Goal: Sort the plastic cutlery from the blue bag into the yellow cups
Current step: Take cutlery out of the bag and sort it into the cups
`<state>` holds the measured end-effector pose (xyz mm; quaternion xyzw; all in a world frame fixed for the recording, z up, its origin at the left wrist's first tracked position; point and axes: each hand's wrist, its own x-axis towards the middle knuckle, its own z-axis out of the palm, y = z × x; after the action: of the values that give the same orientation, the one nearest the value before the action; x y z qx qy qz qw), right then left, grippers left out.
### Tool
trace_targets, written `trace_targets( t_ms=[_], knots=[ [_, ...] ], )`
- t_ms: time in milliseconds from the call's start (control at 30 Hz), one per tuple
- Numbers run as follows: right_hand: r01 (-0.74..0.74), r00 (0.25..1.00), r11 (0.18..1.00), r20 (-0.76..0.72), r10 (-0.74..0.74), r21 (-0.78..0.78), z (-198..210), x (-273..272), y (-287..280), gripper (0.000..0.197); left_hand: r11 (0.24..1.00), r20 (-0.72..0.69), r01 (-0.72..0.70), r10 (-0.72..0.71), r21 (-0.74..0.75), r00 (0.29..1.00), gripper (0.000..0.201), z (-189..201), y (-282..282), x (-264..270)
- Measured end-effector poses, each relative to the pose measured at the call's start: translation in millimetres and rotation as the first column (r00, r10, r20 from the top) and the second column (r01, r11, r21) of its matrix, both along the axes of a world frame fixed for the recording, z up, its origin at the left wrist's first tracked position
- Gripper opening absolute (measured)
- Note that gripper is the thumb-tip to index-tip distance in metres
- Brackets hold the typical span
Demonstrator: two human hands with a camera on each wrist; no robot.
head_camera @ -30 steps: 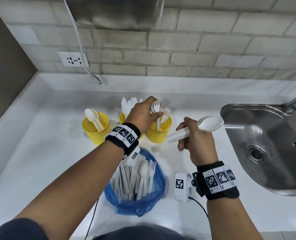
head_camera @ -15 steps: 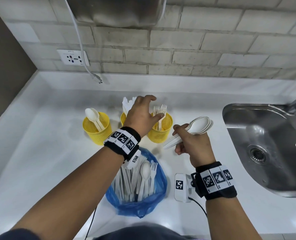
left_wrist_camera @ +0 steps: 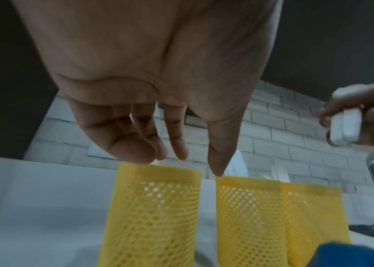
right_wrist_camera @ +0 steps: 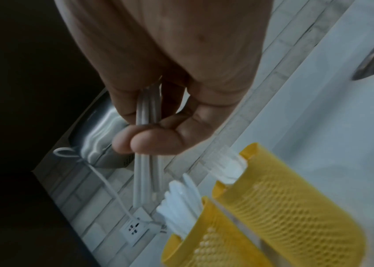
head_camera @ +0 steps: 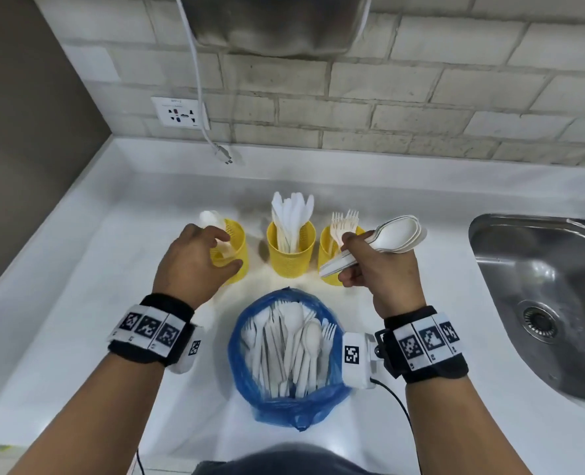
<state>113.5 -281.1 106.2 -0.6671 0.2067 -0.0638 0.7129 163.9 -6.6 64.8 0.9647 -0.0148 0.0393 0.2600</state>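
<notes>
Over the leftmost yellow cup (head_camera: 231,250), the one with a couple of spoons in it, my left hand (head_camera: 195,260) now hovers; half a second ago it was at the fork cup (head_camera: 332,257) on the right, and a second ago it was holding forks there. Those forks now stand in that cup, so I judge the fork drop done and the hand free. Its fingers (left_wrist_camera: 176,137) hang relaxed and slightly apart above the mesh rim, holding nothing.

My right hand (head_camera: 378,269) has kept its bundle of white plastic spoons (head_camera: 392,234), fingers curled round the handles with the thumb pressed across them, bowls pointing toward the sink (head_camera: 537,303). I'd guess the spoons go to the left cup next, perhaps steadied by the left hand.

The middle cup (head_camera: 291,252) holds knives. The blue bag (head_camera: 284,399) sits nearest me, much mixed cutlery unsorted inside.

Writing: the wall socket (head_camera: 180,113) carries a small label, too small to read. The wristbands show only square coded markers, and I see no brand names
</notes>
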Motion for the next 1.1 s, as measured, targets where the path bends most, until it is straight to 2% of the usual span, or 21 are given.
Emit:
trace_targets(
  t_ms=[133, 300, 467, 567, 700, 900, 1000, 1100],
  knots=[
    [-0.074, 0.996, 0.997, 0.038, 0.075, -0.014, 9.2, 16.2, 41.5, 0.011, 0.997, 0.031, 0.065, -0.067, 0.048, 0.997, 0.020, -14.6, 13.1, -0.9],
    [-0.116, 0.987, 0.989, 0.106, 0.125, -0.088, 9.8, 44.2, 96.3, 0.014, 0.995, 0.071, 0.099, -0.100, 0.025, 0.992, 0.013, -19.3, 22.1, -3.2],
    [-0.187, 0.977, 0.959, 0.059, 0.204, -0.212, 4.9, 71.0, 137.6, 0.019, 0.995, 0.054, 0.096, -0.094, -0.030, 0.994, 0.011, -16.6, 26.8, -0.8],
    [-0.243, 0.963, 0.901, 0.020, 0.268, -0.360, -2.3, 84.0, 153.5, 0.019, 0.996, 0.047, 0.090, -0.090, 0.004, 0.995, 0.012, -15.0, 27.0, 0.0],
    [-0.332, 0.933, 0.762, -0.072, 0.353, -0.556, -14.8, 97.7, 163.1, 0.027, 0.996, 0.060, 0.092, -0.092, -0.009, 0.994, 0.012, -16.7, 28.9, 1.0],
    [-0.455, 0.879, 0.608, -0.216, 0.425, -0.651, -24.2, 106.6, 171.0, 0.022, 0.994, 0.045, 0.094, -0.092, -0.061, 0.995, 0.014, -19.0, 30.5, 2.5],
    [-0.451, 0.876, 0.580, -0.214, 0.431, -0.678, -32.1, 108.7, 175.2, 0.025, 0.991, 0.050, 0.114, -0.111, -0.064, 0.993, 0.015, -22.0, 33.5, 6.0],
    [-0.367, 0.900, 0.593, -0.112, 0.422, -0.717, -40.7, 108.7, 175.1, 0.021, 0.988, 0.054, 0.127, -0.123, -0.087, 0.991, 0.016, -24.8, 34.9, 8.0]
  ],
)
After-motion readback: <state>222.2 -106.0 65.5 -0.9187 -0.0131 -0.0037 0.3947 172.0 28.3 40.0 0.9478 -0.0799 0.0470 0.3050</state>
